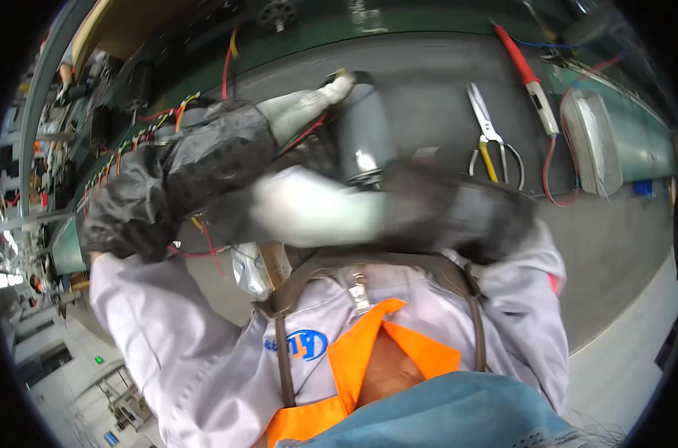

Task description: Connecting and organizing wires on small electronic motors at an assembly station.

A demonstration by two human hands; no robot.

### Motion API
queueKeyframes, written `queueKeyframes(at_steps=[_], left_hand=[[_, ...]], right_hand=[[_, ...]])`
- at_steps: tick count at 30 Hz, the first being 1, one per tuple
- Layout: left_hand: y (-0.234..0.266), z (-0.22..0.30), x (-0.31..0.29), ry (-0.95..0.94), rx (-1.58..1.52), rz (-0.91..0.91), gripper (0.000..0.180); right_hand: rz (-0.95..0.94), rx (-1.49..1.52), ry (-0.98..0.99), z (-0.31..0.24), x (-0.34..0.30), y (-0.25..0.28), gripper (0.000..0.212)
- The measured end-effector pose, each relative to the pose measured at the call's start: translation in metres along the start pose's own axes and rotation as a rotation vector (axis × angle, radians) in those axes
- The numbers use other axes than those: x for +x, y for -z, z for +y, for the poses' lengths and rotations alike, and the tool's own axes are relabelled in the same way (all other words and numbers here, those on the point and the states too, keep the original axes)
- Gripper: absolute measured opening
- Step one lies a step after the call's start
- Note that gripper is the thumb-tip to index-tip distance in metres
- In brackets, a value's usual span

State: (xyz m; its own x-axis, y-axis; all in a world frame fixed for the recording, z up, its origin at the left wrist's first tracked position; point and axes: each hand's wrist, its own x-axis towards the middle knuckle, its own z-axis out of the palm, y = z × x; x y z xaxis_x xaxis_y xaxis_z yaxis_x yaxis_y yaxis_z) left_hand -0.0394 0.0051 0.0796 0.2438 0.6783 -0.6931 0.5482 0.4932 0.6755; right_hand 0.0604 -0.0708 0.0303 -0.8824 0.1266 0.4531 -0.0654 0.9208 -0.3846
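A grey cylindrical motor [365, 123] stands out on the dark work surface in front of me. My left hand [309, 108], in a white knit glove, reaches across from the left, its fingers closed at the motor's far end. A black cover wraps that forearm. My right hand [309, 209], also in a white glove, is crossed in front of my chest from the right, nearer to me than the motor. Motion smears its fingers, so what they hold, if anything, does not show. Red wires [303, 136] run between my left glove and the motor.
Scissors [488, 134] with a yellow grip lie right of the motor. Beyond them are a red-and-white corded tool [529, 82] and a clear plastic tray [589, 142]. More dark motors [137, 89] with coloured wires line the left. A plastic bag [251, 269] sits near my waist.
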Motion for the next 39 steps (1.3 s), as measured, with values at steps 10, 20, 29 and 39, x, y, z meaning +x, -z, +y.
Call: queueKeyframes(at_steps=[10, 20, 29, 39], left_hand=[[0.003, -0.049, 0.076, -0.117, 0.343, 0.416, 0.066], [-0.041, -0.026, 0.043, -0.550, 0.184, 0.497, 0.033], [-0.044, -0.058, 0.020, -0.523, 0.301, 0.549, 0.034], [-0.005, -0.004, 0.002, 0.013, 0.141, 0.076, 0.047]], right_hand=[[-0.256, 0.599, -0.217, -0.005, -0.006, 0.034, 0.041], [0.884, -0.207, -1.604, 0.056, -0.370, 0.284, 0.027], [-0.046, -1.021, -1.619, 0.168, -0.476, 0.298, 0.031], [0.836, -0.225, -1.424, 0.101, -0.430, 0.308, 0.020]])
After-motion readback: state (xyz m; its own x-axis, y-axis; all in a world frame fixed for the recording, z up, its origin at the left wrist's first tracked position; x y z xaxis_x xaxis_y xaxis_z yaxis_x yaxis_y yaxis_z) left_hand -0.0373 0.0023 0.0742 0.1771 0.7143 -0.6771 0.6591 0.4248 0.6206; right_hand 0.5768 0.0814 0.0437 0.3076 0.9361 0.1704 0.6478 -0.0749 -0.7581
